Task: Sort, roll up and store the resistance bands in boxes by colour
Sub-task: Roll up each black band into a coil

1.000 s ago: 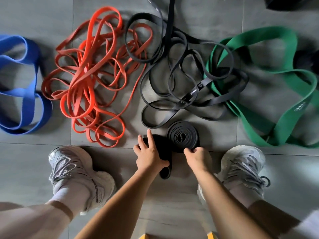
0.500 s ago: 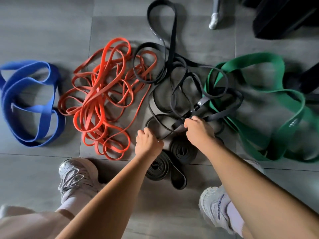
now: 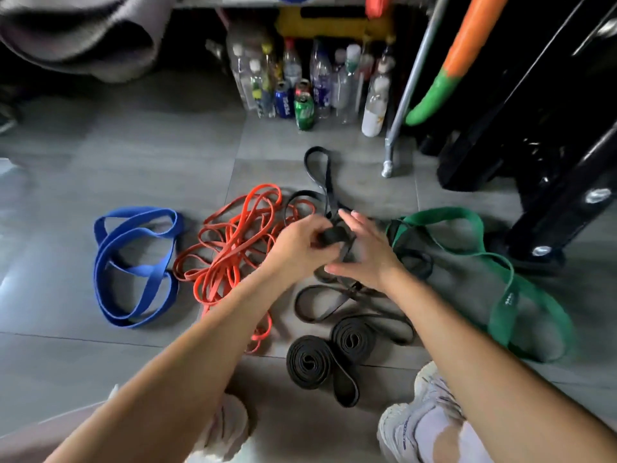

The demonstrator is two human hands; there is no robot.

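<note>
Your left hand (image 3: 300,250) pinches a folded black band (image 3: 334,233) just beyond the two rolls (image 3: 309,362). Your right hand (image 3: 365,253) is beside it, fingers straight and spread. Left of the rolls lie red bands (image 3: 230,242), then a blue band (image 3: 143,213); to the right is a green band (image 3: 434,213) (white print unreadable). Labels on the cans (image 3: 303,110) are blurred.

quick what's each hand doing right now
Left hand: pinches the folded end of a black band.
Right hand: open, fingers straight, beside that band; contact is too blurred to tell.
</note>
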